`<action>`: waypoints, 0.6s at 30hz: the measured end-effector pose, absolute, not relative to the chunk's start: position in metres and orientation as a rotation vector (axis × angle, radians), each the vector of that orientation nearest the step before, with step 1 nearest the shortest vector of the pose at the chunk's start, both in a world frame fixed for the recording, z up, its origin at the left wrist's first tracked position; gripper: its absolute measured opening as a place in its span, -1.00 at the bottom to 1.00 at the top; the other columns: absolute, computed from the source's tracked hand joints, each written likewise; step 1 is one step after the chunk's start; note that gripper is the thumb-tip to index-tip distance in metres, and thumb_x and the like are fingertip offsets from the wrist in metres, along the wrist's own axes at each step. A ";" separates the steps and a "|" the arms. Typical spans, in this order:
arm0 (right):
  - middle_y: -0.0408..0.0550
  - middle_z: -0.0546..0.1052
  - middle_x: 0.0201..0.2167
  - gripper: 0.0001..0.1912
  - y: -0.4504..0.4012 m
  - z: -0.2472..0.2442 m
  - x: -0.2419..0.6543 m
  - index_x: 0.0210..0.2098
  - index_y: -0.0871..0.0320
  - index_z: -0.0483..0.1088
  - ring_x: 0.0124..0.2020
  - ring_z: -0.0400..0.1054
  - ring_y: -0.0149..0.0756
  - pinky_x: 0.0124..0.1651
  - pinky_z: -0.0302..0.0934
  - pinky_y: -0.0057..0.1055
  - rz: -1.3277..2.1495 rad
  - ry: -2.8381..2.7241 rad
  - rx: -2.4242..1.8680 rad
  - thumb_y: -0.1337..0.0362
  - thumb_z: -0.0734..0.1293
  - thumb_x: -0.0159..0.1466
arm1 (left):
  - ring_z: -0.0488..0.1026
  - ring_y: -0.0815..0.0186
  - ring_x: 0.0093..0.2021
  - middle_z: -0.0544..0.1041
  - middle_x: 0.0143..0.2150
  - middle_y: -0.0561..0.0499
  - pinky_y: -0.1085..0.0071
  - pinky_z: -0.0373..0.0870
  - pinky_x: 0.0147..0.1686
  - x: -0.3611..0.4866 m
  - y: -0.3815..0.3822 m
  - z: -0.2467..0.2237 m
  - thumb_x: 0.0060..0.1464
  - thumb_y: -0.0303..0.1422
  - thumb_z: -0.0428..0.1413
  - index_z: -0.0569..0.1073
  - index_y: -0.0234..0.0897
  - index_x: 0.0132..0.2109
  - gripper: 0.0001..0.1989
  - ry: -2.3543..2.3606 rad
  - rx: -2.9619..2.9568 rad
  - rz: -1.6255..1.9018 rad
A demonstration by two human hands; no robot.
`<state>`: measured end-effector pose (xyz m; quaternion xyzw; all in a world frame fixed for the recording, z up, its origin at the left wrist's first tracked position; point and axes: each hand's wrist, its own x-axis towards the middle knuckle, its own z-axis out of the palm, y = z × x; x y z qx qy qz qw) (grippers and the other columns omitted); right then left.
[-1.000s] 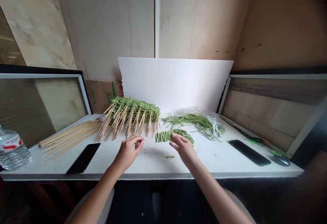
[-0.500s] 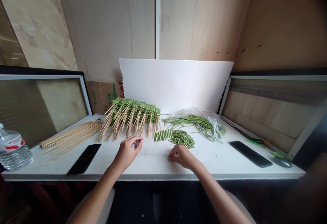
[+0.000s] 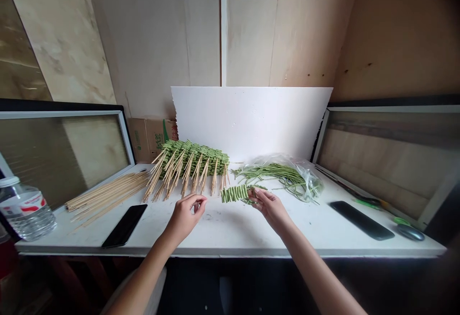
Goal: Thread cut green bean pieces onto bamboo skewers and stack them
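Observation:
My left hand (image 3: 187, 214) is closed in a pinch on a thin bamboo skewer, which points right. Cut green bean pieces (image 3: 234, 193) are threaded side by side along its far part, forming a row. My right hand (image 3: 270, 208) has its fingertips pinched at the right end of that row, seemingly on a green bean piece that is mostly hidden. Behind these fingers lies a pile of cut bean pieces (image 3: 259, 187), largely covered by the hand. Further back on the left is a stack of finished bean skewers (image 3: 196, 157), their bare stick ends fanned toward me.
Loose bamboo skewers (image 3: 108, 191) and a black phone (image 3: 125, 225) lie left, beside a water bottle (image 3: 27, 209). Long uncut beans (image 3: 276, 172) rest in a clear plastic bag (image 3: 312, 181). A dark flat device (image 3: 361, 219) and a mouse (image 3: 410, 232) are right.
My right hand has moved up and forward from the bare table to the right end of the bean row. My left hand keeps its pinch on the skewer. The view has shifted slightly.

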<state>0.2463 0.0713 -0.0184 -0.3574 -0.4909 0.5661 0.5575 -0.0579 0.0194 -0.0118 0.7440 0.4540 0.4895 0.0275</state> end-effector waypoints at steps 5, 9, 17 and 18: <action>0.08 0.67 -0.06 -0.59 0.070 -0.019 0.240 -0.22 0.08 0.62 0.00 0.55 -0.03 -0.11 0.48 -0.29 1.415 -1.066 -0.844 -0.09 0.56 0.11 | 0.47 0.30 -0.38 0.61 -0.29 -0.03 0.42 0.40 -0.33 -0.058 0.019 -0.013 0.30 -0.36 0.10 0.57 -0.23 -0.17 -0.86 1.400 2.304 1.493; 0.08 0.65 0.00 -0.59 0.068 -0.018 0.238 -0.20 0.07 0.60 0.04 0.54 -0.02 -0.07 0.48 -0.28 1.396 -1.097 -0.867 -0.10 0.53 0.15 | 0.47 0.30 -0.37 0.60 -0.30 -0.03 0.41 0.40 -0.31 -0.061 0.019 -0.012 0.29 -0.37 0.11 0.58 -0.23 -0.16 -0.86 1.397 2.300 1.468; 0.08 0.64 0.02 -0.59 0.068 -0.020 0.238 -0.18 0.05 0.59 0.09 0.51 0.00 -0.08 0.46 -0.28 1.374 -1.056 -0.894 -0.09 0.53 0.14 | 0.45 0.31 -0.38 0.58 -0.30 -0.01 0.41 0.39 -0.29 -0.060 0.019 -0.012 0.28 -0.38 0.11 0.59 -0.24 -0.17 -0.86 1.398 2.309 1.446; 0.08 0.64 0.02 -0.59 0.068 -0.020 0.237 -0.18 0.05 0.59 0.12 0.49 0.00 -0.06 0.45 -0.28 1.370 -1.048 -0.896 -0.09 0.54 0.13 | 0.44 0.32 -0.38 0.58 -0.31 -0.01 0.41 0.39 -0.29 -0.060 0.019 -0.012 0.29 -0.39 0.11 0.58 -0.24 -0.17 -0.86 1.396 2.314 1.448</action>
